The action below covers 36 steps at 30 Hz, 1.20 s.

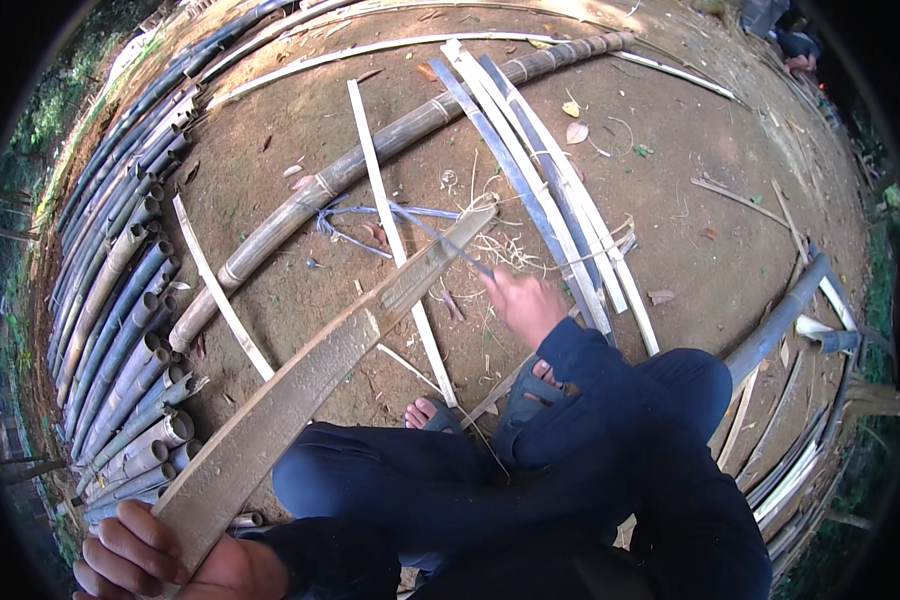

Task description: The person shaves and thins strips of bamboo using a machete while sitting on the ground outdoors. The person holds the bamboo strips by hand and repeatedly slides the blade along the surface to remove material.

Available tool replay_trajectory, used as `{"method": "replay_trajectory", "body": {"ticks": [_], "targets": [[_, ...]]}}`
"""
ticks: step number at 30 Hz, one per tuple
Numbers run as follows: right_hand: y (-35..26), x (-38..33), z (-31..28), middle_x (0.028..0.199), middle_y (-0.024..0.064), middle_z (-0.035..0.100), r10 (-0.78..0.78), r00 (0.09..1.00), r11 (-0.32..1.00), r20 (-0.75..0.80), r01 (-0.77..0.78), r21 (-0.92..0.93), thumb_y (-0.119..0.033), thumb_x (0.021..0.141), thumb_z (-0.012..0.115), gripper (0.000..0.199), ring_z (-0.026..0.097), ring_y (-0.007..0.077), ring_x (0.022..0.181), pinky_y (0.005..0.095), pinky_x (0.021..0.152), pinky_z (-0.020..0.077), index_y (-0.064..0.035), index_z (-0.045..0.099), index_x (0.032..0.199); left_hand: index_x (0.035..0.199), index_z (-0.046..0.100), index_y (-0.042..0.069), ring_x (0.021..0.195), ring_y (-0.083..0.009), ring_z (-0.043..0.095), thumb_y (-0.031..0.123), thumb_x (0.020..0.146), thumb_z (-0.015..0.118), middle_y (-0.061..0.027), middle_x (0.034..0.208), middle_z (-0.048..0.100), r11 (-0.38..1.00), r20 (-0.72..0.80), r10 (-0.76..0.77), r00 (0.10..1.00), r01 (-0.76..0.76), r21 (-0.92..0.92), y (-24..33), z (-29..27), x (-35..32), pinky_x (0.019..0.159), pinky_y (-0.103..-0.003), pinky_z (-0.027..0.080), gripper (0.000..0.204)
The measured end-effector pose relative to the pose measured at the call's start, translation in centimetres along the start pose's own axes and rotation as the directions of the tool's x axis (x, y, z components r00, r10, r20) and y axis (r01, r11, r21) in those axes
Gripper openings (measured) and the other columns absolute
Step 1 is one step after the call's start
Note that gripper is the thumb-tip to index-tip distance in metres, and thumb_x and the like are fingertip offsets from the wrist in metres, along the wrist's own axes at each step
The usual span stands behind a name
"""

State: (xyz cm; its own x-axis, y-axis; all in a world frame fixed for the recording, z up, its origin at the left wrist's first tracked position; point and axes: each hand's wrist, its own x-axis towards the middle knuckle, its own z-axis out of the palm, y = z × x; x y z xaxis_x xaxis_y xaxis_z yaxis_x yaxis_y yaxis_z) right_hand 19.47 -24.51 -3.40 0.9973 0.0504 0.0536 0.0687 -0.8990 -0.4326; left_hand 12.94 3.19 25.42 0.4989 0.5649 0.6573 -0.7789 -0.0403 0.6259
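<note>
Bare earth lies under you, bamboo poles (120,330) stacked at left. Your left hand (160,560) clamps the near end of a wide split bamboo slat (300,390), stiff, probably splintery; your right hand (523,303) grips a blade (440,240) at its far end.

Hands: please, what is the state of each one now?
Left hand: closed on the bamboo slat.
Right hand: closed on a thin blade.

hands: 2 (160,560) | feet: 2 (425,412) | bamboo slat held: 1 (300,385)

Stacked bamboo poles (120,330), split strips (560,190)
</note>
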Motion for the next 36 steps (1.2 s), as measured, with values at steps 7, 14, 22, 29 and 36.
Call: {"method": "replay_trajectory", "body": {"ticks": [7, 14, 22, 29, 36], "targets": [[8.7, 2.7, 4.0, 0.067, 0.0210, 0.065, 0.185, 0.983, 0.979, 0.019, -0.182, -0.096, -0.034, 0.101, 0.049, 0.034, 0.069, 0.0381, 0.064, 0.0485, 0.056, 0.0548, -0.0050, 0.064, 0.095, 0.069, 0.034, 0.016, 0.042, -0.0091, 0.021, 0.034, 0.102, 0.047, 0.0044, 0.058, 0.022, 0.997, 0.002, 0.057, 0.998, -0.057, 0.061, -0.6, 1.1, 0.2, 0.038, -0.026, 0.017, 0.040], [4.9, 4.1, 2.8, 0.070, 0.0252, 0.065, 0.026, 0.996, 0.999, 0.086, -0.024, -0.025, -0.036, 0.101, 0.048, 0.037, 0.068, 0.0418, 0.069, 0.0534, 0.065, 0.0549, -0.0022, 0.063, 0.096, 0.069, 0.037, 0.015, 0.043, -0.0094, 0.022, 0.034, 0.101, 0.048, 0.0044, 0.058, 0.023, 0.995, -0.044, 0.042, 0.998, -0.038, 0.087, -1.0, -0.2, 1.2, 0.039, -0.026, 0.019, 0.039], [7.2, 6.5, 5.9, 0.072, 0.0223, 0.068, 0.103, 0.982, 0.988, 0.161, -0.083, -0.129, -0.037, 0.101, 0.045, 0.039, 0.068, 0.0419, 0.071, 0.0550, 0.067, 0.0549, -0.0041, 0.066, 0.097, 0.073, 0.039, 0.015, 0.050, -0.0111, 0.027, 0.037, 0.103, 0.043, 0.0026, 0.061, 0.027, 0.995, -0.169, -0.058, 0.984, 0.072, 0.074, -1.5, -1.1, 1.8, 0.050, -0.028, 0.026, 0.037], [16.8, 6.6, 9.2, 0.073, 0.0225, 0.067, 0.256, 0.965, 0.957, 0.046, -0.247, -0.155, -0.035, 0.102, 0.045, 0.035, 0.068, 0.0438, 0.069, 0.0550, 0.067, 0.0549, -0.0043, 0.061, 0.105, 0.072, 0.033, 0.017, 0.054, -0.0122, 0.027, 0.044, 0.104, 0.038, 0.0027, 0.061, 0.024, 0.952, -0.156, -0.197, 0.968, 0.227, 0.204, -0.5, -0.5, 0.7, 0.054, -0.030, 0.027, 0.041], [9.2, 7.6, 6.7, 0.080, 0.0222, 0.069, 0.154, 0.967, 0.981, 0.202, -0.125, -0.146, -0.035, 0.101, 0.044, 0.035, 0.070, 0.0408, 0.081, 0.0527, 0.072, 0.0560, -0.0034, 0.060, 0.105, 0.068, 0.031, 0.017, 0.050, -0.0114, 0.024, 0.044, 0.104, 0.039, 0.0028, 0.059, 0.024, 0.990, -0.132, -0.068, 0.989, 0.083, 0.112, -1.3, -1.5, 2.4, 0.050, -0.028, 0.024, 0.046]]}}
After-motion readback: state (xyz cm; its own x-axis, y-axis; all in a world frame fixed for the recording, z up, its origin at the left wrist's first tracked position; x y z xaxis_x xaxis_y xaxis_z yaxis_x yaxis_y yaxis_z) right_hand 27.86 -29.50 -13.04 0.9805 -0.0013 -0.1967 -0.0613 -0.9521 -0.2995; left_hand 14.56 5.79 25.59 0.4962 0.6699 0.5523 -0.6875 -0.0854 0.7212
